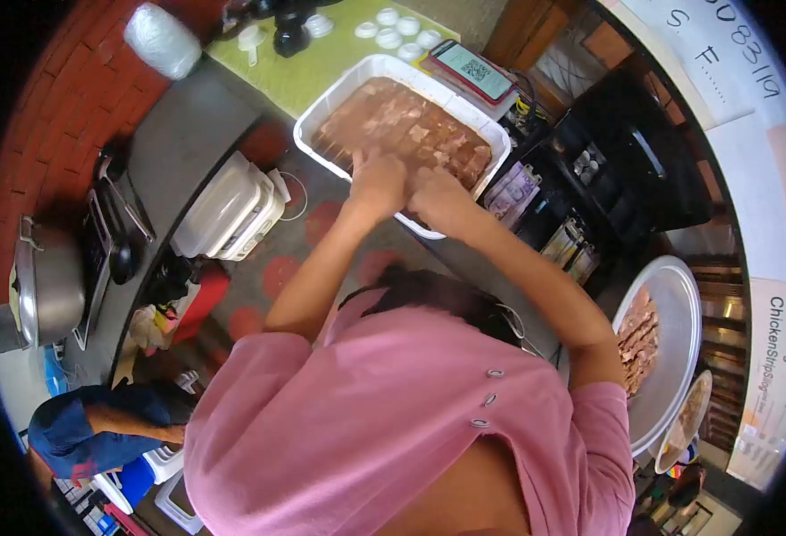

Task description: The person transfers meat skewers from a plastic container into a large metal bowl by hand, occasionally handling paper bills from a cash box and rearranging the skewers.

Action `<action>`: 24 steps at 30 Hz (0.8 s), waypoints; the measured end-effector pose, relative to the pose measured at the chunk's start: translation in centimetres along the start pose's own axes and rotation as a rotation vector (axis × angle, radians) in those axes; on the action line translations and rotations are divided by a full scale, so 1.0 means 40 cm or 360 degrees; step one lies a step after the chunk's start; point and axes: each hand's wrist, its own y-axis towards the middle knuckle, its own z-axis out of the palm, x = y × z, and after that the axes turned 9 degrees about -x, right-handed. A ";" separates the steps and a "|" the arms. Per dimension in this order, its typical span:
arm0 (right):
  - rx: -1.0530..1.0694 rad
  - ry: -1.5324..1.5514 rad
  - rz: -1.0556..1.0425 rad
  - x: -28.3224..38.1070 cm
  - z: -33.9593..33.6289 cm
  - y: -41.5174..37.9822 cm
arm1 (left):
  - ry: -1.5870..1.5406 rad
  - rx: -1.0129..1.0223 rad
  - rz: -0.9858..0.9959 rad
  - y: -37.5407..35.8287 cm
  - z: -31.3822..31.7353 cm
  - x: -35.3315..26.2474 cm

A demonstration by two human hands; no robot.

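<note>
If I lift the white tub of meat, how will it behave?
The white tub probably feels heavy, as it holds plenty of meat in brown liquid. It may slosh or spill if tilted, since the tub is wide and open.

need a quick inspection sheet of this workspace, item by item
surface: green tabletop, partly covered
job's things: white tub holding meat pieces in brownish liquid; metal bowl with more meat
clutter: small white round pieces, phone showing a qr code, banknotes
grippers: left hand and right hand in the tub, fingertips hidden
cables: thin white cable, looped
surroundings: brick wall, metal pot, another person
</note>
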 end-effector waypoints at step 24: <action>-0.0363 -0.0154 -0.0113 -0.026 -0.167 0.009 | -0.0208 -0.0920 0.0104 0.040 -0.157 -0.014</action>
